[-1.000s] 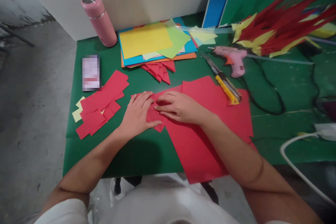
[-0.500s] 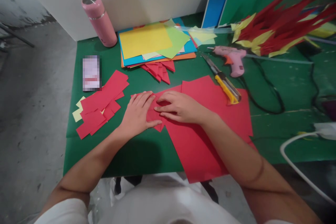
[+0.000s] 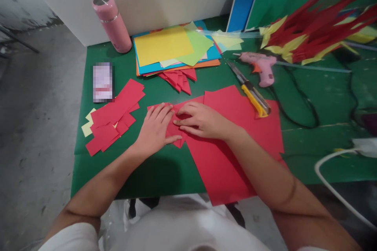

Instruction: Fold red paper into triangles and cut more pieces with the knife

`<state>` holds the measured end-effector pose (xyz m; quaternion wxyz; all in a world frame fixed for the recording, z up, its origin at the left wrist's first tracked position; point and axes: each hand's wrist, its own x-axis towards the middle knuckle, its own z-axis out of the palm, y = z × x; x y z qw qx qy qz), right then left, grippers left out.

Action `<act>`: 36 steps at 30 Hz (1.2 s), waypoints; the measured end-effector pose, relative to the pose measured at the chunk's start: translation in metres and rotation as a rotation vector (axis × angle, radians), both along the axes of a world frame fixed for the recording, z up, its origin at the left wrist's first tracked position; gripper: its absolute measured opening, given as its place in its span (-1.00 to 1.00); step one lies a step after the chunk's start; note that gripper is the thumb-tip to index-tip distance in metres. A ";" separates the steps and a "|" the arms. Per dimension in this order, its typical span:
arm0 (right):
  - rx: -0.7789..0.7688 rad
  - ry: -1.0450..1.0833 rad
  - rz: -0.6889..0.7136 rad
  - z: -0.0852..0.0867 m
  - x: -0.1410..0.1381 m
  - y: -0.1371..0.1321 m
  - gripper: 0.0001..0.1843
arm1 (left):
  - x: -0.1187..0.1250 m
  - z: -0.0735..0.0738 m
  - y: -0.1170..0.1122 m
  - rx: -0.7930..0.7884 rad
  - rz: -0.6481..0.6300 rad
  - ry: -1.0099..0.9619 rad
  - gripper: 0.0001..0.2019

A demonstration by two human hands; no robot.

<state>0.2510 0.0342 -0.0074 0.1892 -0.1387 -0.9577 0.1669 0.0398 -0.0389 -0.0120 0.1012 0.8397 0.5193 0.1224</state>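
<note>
A small folded piece of red paper (image 3: 174, 128) lies on the green table (image 3: 153, 172), at the left edge of a pile of large red sheets (image 3: 235, 141). My left hand (image 3: 154, 129) lies flat on the folded piece, fingers stretched out and thumb pointing right along its lower edge. My right hand (image 3: 200, 119) rests on the same piece from the right, its fingers extended and pressing the paper down. Much of the folded piece is hidden under both hands.
Cut red and pale yellow slips (image 3: 113, 115) lie to the left, below a phone (image 3: 103, 81). A pink flask (image 3: 112, 22), a stack of coloured sheets (image 3: 173, 47), folded red pieces (image 3: 178, 78), a yellow utility knife (image 3: 251, 94) and a pink glue gun (image 3: 260, 66) sit beyond. Red-yellow paper spikes (image 3: 318, 27) fill the far right.
Almost nothing differs. My left hand's fingers have crept a touch forward over the folded red piece; my right hand stays where it was.
</note>
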 end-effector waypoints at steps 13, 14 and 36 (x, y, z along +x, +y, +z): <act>-0.103 0.079 -0.067 0.003 -0.001 -0.004 -0.72 | 0.001 0.003 -0.002 -0.001 -0.036 -0.011 -0.52; -0.108 0.095 -0.074 0.004 0.000 -0.004 -0.72 | 0.002 0.003 -0.002 -0.003 -0.031 -0.006 -0.52; -0.012 -0.236 -0.379 -0.008 -0.029 -0.004 -0.53 | 0.003 0.002 -0.003 -0.023 0.035 -0.005 -0.47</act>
